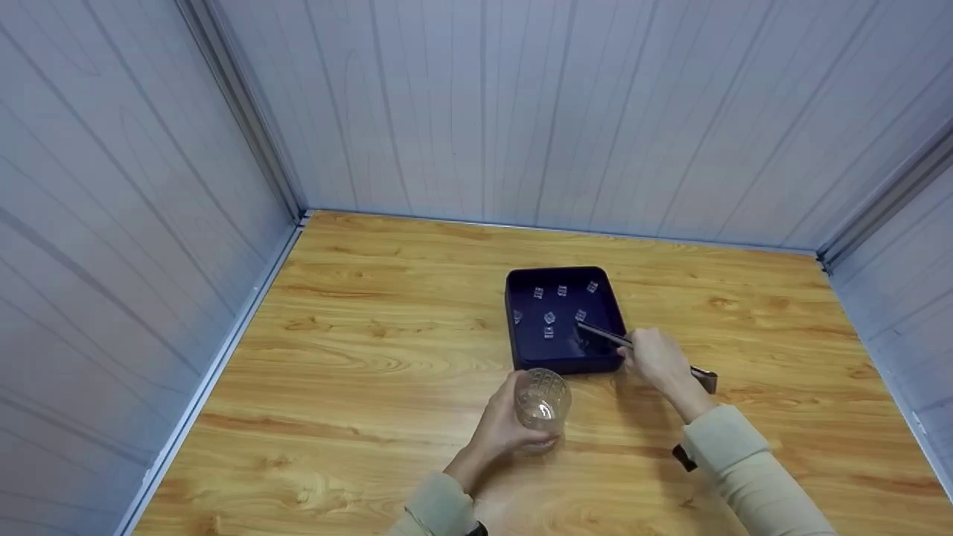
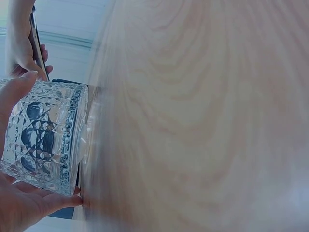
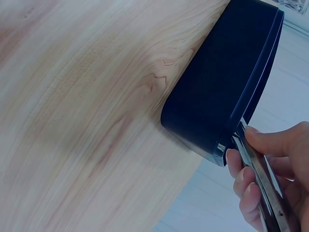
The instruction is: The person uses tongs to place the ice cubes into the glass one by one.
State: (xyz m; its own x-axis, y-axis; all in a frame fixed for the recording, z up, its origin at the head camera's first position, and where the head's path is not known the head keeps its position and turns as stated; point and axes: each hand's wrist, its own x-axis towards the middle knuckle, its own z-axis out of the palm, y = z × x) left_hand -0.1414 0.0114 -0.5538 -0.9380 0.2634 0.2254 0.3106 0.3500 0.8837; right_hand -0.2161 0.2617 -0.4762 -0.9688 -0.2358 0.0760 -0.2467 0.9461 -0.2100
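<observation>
In the head view my left hand [image 1: 497, 426] grips a clear glass [image 1: 542, 402] just in front of a dark blue tray [image 1: 514, 342]. The left wrist view shows the cut-pattern wall of the glass, with thumb and fingers on opposite sides. My right hand [image 1: 658, 363] holds metal tongs [image 1: 607, 335] over the tray's right side, their tips down inside it. Several small clear cubes [image 1: 549, 317] lie spread on the tray floor, one [image 1: 581, 316] close by the tong tips. Whether the tongs touch a cube I cannot tell. In the right wrist view the tray wall hides their tips.
The tray and glass stand on a wood-grain table [image 1: 387, 357]. Pale panel walls [image 1: 476, 112] enclose it at the back and on both sides, with metal strips [image 1: 246, 112] in the corners. The tray's raised rim [image 1: 566, 366] lies between the glass and the cubes.
</observation>
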